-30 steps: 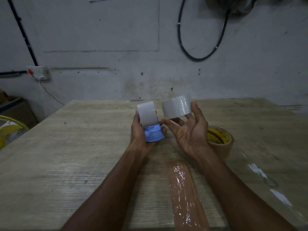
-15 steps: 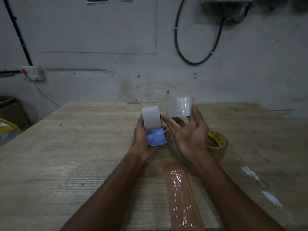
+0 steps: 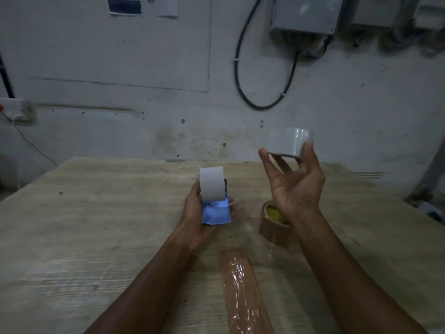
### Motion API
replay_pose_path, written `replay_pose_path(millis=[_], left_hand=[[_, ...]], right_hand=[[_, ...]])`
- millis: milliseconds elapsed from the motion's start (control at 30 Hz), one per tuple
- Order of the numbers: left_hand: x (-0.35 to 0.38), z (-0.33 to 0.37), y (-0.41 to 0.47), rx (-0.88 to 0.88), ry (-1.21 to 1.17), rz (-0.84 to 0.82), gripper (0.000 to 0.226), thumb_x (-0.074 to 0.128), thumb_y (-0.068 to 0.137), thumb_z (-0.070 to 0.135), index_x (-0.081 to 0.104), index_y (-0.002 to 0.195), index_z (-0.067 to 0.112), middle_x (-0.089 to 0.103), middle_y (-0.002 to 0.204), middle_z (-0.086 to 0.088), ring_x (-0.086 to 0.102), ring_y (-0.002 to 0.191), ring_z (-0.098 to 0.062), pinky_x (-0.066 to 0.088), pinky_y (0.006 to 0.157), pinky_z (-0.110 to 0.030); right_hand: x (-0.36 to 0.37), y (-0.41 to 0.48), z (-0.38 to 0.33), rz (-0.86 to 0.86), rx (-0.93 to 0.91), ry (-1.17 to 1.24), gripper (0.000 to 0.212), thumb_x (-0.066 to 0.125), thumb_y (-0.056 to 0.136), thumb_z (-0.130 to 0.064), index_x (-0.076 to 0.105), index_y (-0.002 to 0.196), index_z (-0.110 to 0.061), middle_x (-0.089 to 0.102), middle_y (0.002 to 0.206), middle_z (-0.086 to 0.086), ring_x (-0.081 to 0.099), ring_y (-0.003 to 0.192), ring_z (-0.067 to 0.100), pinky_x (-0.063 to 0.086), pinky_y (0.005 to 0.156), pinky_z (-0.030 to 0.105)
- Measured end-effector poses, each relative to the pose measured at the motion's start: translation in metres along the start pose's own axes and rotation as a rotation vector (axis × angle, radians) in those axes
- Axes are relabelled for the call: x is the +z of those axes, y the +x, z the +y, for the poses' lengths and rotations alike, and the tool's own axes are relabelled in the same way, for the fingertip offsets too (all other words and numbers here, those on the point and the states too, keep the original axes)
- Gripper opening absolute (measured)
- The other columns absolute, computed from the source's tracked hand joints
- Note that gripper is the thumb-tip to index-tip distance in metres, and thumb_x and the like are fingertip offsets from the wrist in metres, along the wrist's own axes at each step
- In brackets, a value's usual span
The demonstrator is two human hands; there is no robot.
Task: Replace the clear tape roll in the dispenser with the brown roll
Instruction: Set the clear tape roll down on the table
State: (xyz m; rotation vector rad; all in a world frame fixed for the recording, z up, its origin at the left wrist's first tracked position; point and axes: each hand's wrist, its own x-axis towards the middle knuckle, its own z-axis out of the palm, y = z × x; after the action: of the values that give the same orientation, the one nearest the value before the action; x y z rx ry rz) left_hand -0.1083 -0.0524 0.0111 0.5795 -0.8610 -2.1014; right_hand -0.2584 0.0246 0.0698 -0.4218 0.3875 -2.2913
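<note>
My left hand [image 3: 197, 218] grips the tape dispenser [image 3: 214, 198] above the table; it has a white rounded top and a blue lower part. My right hand [image 3: 295, 186] is raised to the right of it, palm up, with the clear tape roll [image 3: 290, 142] pinched between thumb and fingertips, well apart from the dispenser. The brown tape roll [image 3: 271, 224] with a yellow core lies on the wooden table [image 3: 96, 213] under my right wrist, partly hidden by it.
A strip of brown tape [image 3: 243, 290] is stuck flat on the table between my forearms. The wall behind carries a looped black cable [image 3: 240, 75], a grey box [image 3: 304, 14] and a socket [image 3: 16, 108] at the left.
My right hand has carried the clear roll up and to the right, away from the dispenser. My left hand holds the dispenser much as before. The camera has tilted upward.
</note>
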Motion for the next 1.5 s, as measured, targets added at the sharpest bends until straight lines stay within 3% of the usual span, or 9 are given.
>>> replay_pose_path(millis=[433, 567, 667, 800, 967, 1267, 1433, 1467, 1500], left_hand=[[-0.014, -0.007, 0.015, -0.042, -0.16, -0.117, 0.039, 0.073, 0.081, 0.04, 0.072, 0.093, 0.003, 0.075, 0.082, -0.017, 0.075, 0.064, -0.027, 0.059, 0.046, -0.036], [-0.005, -0.01, 0.013, 0.026, -0.072, -0.067, 0.039, 0.067, 0.093, 0.025, 0.058, 0.124, 0.004, 0.073, 0.103, -0.015, 0.069, 0.106, -0.034, 0.061, 0.076, -0.044], [-0.014, -0.012, 0.012, -0.032, -0.215, -0.262, 0.075, 0.099, 0.043, 0.025, 0.071, 0.106, -0.003, 0.068, 0.105, -0.02, 0.064, 0.101, -0.031, 0.058, 0.084, -0.044], [-0.027, -0.017, 0.022, -0.015, -0.223, -0.465, 0.059, 0.038, 0.101, 0.029, 0.037, 0.143, -0.013, 0.047, 0.142, -0.034, 0.047, 0.134, -0.04, 0.032, 0.117, -0.045], [-0.021, -0.01, 0.02, -0.059, -0.248, -0.37, 0.112, 0.095, 0.057, 0.015, 0.025, 0.144, 0.004, 0.06, 0.123, -0.035, 0.06, 0.115, -0.042, 0.045, 0.104, -0.041], [-0.021, -0.008, 0.018, -0.06, -0.156, -0.159, 0.119, 0.099, 0.036, 0.028, 0.045, 0.137, -0.003, 0.062, 0.121, -0.026, 0.059, 0.108, -0.033, 0.04, 0.093, -0.043], [-0.032, -0.009, 0.032, -0.113, -0.263, -0.421, 0.115, 0.09, 0.063, 0.027, 0.02, 0.151, 0.005, 0.048, 0.141, -0.032, 0.047, 0.131, -0.041, 0.031, 0.114, -0.042], [-0.03, -0.01, 0.028, -0.123, -0.273, -0.528, 0.123, 0.078, 0.081, 0.026, -0.025, 0.148, 0.017, 0.047, 0.143, -0.033, 0.047, 0.133, -0.041, 0.03, 0.117, -0.041], [-0.037, -0.013, 0.033, -0.124, -0.312, -0.514, 0.07, 0.07, 0.088, 0.024, 0.037, 0.144, -0.002, 0.054, 0.137, -0.032, 0.056, 0.127, -0.04, 0.039, 0.113, -0.042]], right_hand=[[-0.086, 0.039, -0.082, 0.176, -0.305, -0.399, 0.045, 0.069, 0.089, -0.023, 0.043, 0.124, -0.015, 0.039, 0.145, 0.024, 0.055, 0.119, 0.034, 0.057, 0.082, 0.049], [-0.103, 0.046, -0.085, 0.199, -0.295, -0.465, 0.044, 0.065, 0.092, -0.021, 0.04, 0.128, -0.015, 0.038, 0.144, 0.021, 0.059, 0.107, 0.031, 0.056, 0.087, 0.054], [-0.111, 0.048, -0.087, 0.215, -0.297, -0.469, 0.058, 0.068, 0.09, -0.022, 0.036, 0.137, -0.012, 0.04, 0.141, 0.021, 0.061, 0.104, 0.039, 0.056, 0.085, 0.056], [-0.12, 0.049, -0.09, 0.285, -0.31, -0.591, 0.062, 0.07, 0.086, -0.027, 0.034, 0.136, -0.016, 0.054, 0.121, 0.011, 0.066, 0.087, 0.038, 0.058, 0.076, 0.051], [-0.122, 0.053, -0.086, 0.387, -0.533, -0.94, 0.075, 0.079, 0.068, -0.037, 0.043, 0.132, -0.02, 0.056, 0.129, 0.004, 0.062, 0.097, 0.02, 0.057, 0.081, 0.046], [-0.135, 0.06, -0.088, 0.431, -0.645, -1.545, 0.086, 0.083, 0.062, -0.033, 0.046, 0.137, -0.013, 0.049, 0.136, 0.014, 0.041, 0.124, 0.033, 0.039, 0.101, 0.039], [-0.138, 0.059, -0.085, 0.362, -0.647, -1.762, 0.085, 0.08, 0.063, -0.037, 0.047, 0.137, -0.012, 0.051, 0.135, 0.014, 0.039, 0.123, 0.035, 0.036, 0.097, 0.036], [-0.138, 0.059, -0.085, 0.361, -0.635, -1.791, 0.084, 0.079, 0.063, -0.038, 0.047, 0.136, -0.011, 0.052, 0.135, 0.014, 0.039, 0.122, 0.035, 0.037, 0.097, 0.037], [-0.139, 0.058, -0.085, 0.367, -0.622, -1.824, 0.083, 0.078, 0.063, -0.04, 0.048, 0.135, -0.012, 0.053, 0.135, 0.013, 0.039, 0.122, 0.035, 0.037, 0.097, 0.038]])
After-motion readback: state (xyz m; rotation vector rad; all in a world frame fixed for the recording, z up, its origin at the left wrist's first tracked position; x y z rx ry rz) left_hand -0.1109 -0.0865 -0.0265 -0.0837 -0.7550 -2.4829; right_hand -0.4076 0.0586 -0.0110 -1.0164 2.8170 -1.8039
